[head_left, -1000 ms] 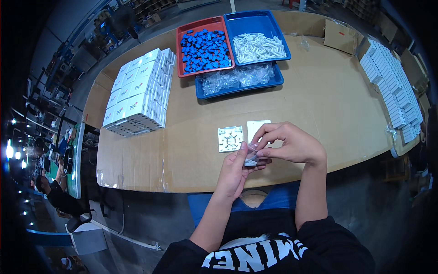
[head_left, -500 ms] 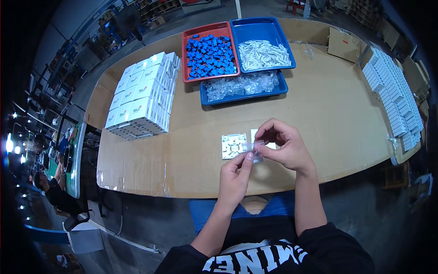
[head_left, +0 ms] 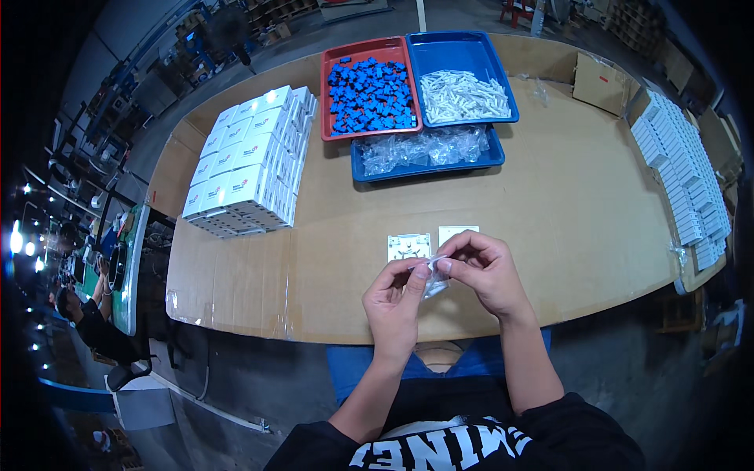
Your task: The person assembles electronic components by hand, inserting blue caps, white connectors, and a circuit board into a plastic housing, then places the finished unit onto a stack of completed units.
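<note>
Both hands meet over the near edge of the desk [head_left: 550,228], grasping one small clear bag [head_left: 434,286] between them. The left hand [head_left: 395,302] pinches the bag's upper edge between thumb and fingers; the right hand [head_left: 488,276] pinches the same edge from the other side, its thumb close to the left thumb. The bag hangs below the fingertips with something whitish inside, too small to make out. Just beyond the hands, two white pieces lie side by side on the desk: a plate [head_left: 408,244] with moulded shapes on its face, partly hidden by the left hand, and a plain cover [head_left: 457,232], partly hidden by the right. Farther back stand three trays. The red tray [head_left: 390,52] holds blue clips [head_left: 371,98]; to its right, touching or nearly so, the upper blue tray [head_left: 452,53] holds white sticks [head_left: 465,96]. In front of and partly beneath these two, the lower blue tray [head_left: 428,170] holds a heap of clear packets [head_left: 424,149]. White boxes [head_left: 243,169] are stacked at the left, and white stacks [head_left: 682,177] line the right end, near a cardboard flap [head_left: 599,79]. At far left, well apart, a co-worker [head_left: 93,326] in black sits beside a green surface [head_left: 124,294].
</note>
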The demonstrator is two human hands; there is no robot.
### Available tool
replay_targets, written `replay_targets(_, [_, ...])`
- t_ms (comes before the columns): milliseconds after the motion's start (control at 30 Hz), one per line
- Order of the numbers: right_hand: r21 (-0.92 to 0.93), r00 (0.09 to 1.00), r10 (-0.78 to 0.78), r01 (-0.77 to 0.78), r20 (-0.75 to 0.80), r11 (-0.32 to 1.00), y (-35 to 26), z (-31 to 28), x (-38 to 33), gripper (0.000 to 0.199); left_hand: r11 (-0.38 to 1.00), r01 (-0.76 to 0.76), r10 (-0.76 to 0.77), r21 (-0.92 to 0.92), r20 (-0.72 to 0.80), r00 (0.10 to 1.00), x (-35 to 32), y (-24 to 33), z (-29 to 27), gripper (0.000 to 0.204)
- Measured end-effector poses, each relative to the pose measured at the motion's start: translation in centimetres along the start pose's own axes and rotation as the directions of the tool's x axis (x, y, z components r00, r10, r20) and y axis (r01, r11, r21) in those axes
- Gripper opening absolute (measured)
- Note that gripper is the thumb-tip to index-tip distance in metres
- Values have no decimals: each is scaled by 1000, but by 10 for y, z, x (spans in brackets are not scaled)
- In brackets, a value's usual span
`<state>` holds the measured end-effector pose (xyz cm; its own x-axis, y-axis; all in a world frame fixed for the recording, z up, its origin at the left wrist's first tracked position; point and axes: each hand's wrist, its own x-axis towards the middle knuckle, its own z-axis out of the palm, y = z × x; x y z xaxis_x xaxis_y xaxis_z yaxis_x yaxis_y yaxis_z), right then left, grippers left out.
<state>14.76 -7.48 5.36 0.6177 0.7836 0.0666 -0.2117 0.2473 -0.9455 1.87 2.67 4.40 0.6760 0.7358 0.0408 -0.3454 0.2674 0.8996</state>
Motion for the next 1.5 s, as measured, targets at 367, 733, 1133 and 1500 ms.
replay_targets(367, [48,999,-52,51,10,998,7,-3,-2,11,988,-80,73,135,51,996,4,-4,1,16])
replay_targets(733, [193,990,-137,142,-39,971,20,5,-4,6,988,-68,69,136,-2,998,0,-2,1,17])
replay_targets(1133, [139,986,-136,148,-93,979,18,6,-6,10,972,-134,135,193,10,991,-2,-2,-4,17])
replay_targets(1500, [156,980,-199,201,-25,967,19,6,-4,7,952,-187,185,242,30,982,-2,2,-3,17])
